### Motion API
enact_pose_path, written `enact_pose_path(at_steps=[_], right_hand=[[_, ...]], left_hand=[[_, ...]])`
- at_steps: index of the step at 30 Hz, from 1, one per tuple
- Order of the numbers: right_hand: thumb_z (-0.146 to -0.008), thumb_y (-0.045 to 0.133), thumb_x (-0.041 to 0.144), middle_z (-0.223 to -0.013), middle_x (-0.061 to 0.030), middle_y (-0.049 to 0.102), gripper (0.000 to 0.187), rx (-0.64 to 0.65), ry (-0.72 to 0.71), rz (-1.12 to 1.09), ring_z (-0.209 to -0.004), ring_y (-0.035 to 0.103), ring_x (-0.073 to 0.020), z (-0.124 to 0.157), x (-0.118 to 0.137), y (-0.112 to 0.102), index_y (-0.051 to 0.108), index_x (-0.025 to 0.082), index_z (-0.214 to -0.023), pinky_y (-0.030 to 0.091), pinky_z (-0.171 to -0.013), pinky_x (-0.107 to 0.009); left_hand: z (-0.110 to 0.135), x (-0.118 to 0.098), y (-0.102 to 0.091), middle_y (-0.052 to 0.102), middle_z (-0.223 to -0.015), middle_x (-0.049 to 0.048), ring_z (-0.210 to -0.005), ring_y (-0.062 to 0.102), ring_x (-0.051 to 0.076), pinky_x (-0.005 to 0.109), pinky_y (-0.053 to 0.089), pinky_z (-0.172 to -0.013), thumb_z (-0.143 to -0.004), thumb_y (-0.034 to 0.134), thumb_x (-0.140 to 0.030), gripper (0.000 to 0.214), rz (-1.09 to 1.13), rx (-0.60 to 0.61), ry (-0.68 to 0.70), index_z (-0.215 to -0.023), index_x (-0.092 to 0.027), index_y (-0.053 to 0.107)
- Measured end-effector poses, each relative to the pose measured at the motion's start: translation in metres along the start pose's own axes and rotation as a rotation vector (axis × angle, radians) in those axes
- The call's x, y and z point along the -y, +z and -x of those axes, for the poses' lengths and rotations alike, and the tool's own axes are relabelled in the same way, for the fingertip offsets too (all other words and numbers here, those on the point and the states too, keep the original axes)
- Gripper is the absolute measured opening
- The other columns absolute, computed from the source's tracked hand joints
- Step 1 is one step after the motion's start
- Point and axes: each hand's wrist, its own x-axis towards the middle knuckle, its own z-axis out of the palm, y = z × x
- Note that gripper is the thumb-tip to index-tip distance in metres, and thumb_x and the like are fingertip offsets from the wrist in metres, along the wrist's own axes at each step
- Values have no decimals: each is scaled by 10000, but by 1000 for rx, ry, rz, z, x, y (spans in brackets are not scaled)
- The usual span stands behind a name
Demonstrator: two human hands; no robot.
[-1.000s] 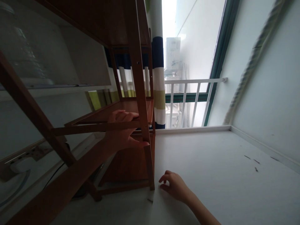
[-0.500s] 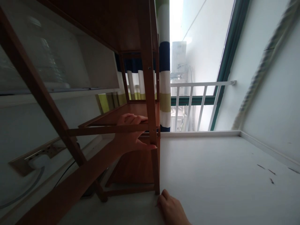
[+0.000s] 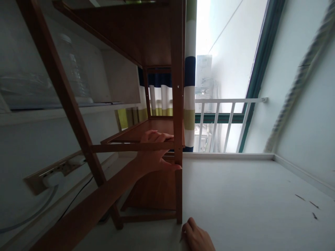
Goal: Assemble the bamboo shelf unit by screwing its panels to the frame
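Note:
A brown wooden shelf rack stands in the middle of the view. My left hand reaches in from the lower left and grips the rack. Its fingers go over a horizontal rail onto a shelf board, and its thumb presses on the front right post. Low down, just right of that post's foot, my right hand is closed with curled fingers beside the edge of a white surface. What its fingertips pinch, if anything, is too small to make out.
On the left, a white wall shelf holds a clear plastic bottle. Below it is a socket strip with a plug and cable. Behind hang striped curtains, beside a window with a white railing. Dark marks dot the white surface.
The whole scene has shifted slightly right and down in view. My left hand keeps its grip on the rack, and my right hand stays closed near the post's foot.

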Motion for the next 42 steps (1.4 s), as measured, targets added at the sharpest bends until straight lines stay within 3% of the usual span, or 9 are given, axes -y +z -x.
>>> enact_pose_path(at_steps=[10, 15, 18, 20, 23, 26, 30, 35, 42], right_hand=[[-736, 588, 54, -859, -12, 603, 176, -32, -1, -139, -622, 634, -160, 1, 0, -15, 614, 204, -826, 383, -485, -197], [-686, 604, 27, -773, -2, 611, 166, -142, -27, -236, -555, 613, -143, 5, -2, -16, 588, 179, -749, 363, -457, -193], [-726, 599, 90, -716, 24, 610, 102, -253, -51, -323, -562, 601, -121, 6, 1, -25, 560, 184, -741, 387, -492, -183], [-801, 556, 181, -693, 26, 601, 45, -336, -64, -385, -534, 570, -104, 6, 7, -44, 555, 186, -756, 401, -511, -189], [-883, 469, 278, -686, 21, 583, 153, -468, -67, -484, -498, 508, -75, 2, 21, -94, 557, 189, -795, 400, -506, -182], [-848, 535, 188, -764, 15, 601, 52, -741, -126, -677, -481, 458, -40, -7, 37, -157, 560, 185, -802, 357, -441, -153], [-794, 589, 95, -764, 14, 584, 93, -957, -178, -614, -514, 452, -40, -25, 49, -220, 585, 180, -831, 381, -472, -149], [-775, 595, 39, -818, -14, 602, 155, -1093, -247, -439, -625, 530, -60, -46, 50, -241, 610, 152, -881, 441, -544, -155], [-791, 576, 41, -851, -34, 612, 172, -1089, -280, -403, -706, 568, -88, -60, 49, -239, 612, 144, -924, 488, -592, -184]], left_hand=[[-1, 1, -1, 594, -1021, 62, -888, 546, 234, 469, 271, -911, -590, 437, -810, 719, -20, 36, -11, -1021, -264, 620], [-1, 0, -1, 603, -1003, 62, -867, 544, 228, 456, 264, -910, -582, 432, -818, 729, -37, 25, -15, -1008, -261, 630], [-2, -1, -2, 606, -993, 60, -862, 546, 216, 441, 258, -906, -602, 400, -821, 734, -31, 1, -4, -1006, -253, 631], [-2, -1, -2, 608, -980, 64, -858, 547, 210, 432, 260, -901, -624, 364, -822, 742, -26, -27, 4, -992, -238, 637], [-2, -1, -1, 609, -972, 65, -846, 546, 206, 427, 260, -900, -617, 355, -832, 753, -23, -47, 5, -975, -235, 644], [-1, 0, -1, 610, -971, 69, -838, 545, 209, 428, 259, -898, -598, 361, -842, 777, -35, -52, 8, -977, -225, 644], [-1, -2, -3, 618, -969, 71, -825, 542, 202, 419, 256, -900, -606, 306, -851, 816, -38, -47, 6, -964, -203, 649], [-1, -4, -3, 624, -970, 76, -823, 547, 202, 413, 265, -881, -654, 264, -830, 830, -23, -65, 5, -996, -177, 644], [1, -2, -1, 614, -986, 64, -812, 545, 186, 420, 270, -885, -676, 360, -785, 723, -18, -86, 12, -949, -177, 639]])
